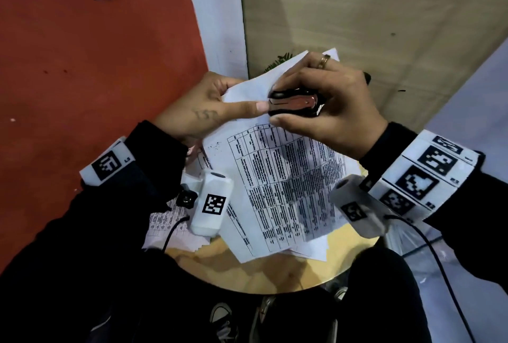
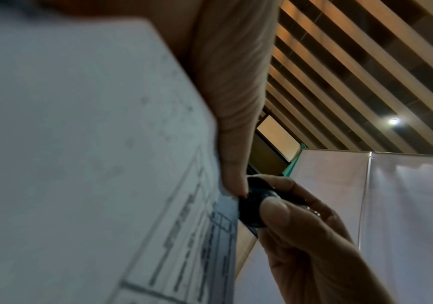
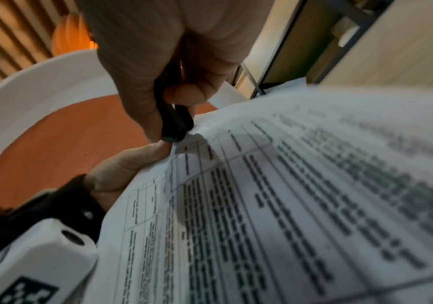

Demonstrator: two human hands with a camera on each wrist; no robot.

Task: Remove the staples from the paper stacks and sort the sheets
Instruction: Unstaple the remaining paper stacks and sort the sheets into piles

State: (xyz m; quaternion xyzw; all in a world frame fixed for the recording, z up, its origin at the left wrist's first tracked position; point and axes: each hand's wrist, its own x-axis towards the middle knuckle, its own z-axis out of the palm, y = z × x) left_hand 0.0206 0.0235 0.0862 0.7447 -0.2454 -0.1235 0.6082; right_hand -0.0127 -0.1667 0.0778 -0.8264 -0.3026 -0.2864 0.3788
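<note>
A stapled stack of printed sheets (image 1: 286, 177) is held up over a round wooden table (image 1: 247, 274). My left hand (image 1: 209, 106) pinches its top corner, thumb stretched along the sheet towards the tool. My right hand (image 1: 324, 106) grips a black staple remover (image 1: 294, 103) with a metal middle, its nose set against that corner of the stack. In the right wrist view the staple remover (image 3: 174, 121) bites the edge of the stack (image 3: 288, 195) just above the left thumb (image 3: 142, 158). In the left wrist view the remover (image 2: 257, 203) sits at the edge of the stack (image 2: 80, 164). The staple itself is hidden.
More printed sheets (image 1: 165, 227) lie on the table under my left wrist, and others (image 1: 313, 252) stick out below the held stack. A red wall (image 1: 96, 68) stands to the left, a beige panel (image 1: 357, 13) behind. Shoes (image 1: 220, 315) show under the table.
</note>
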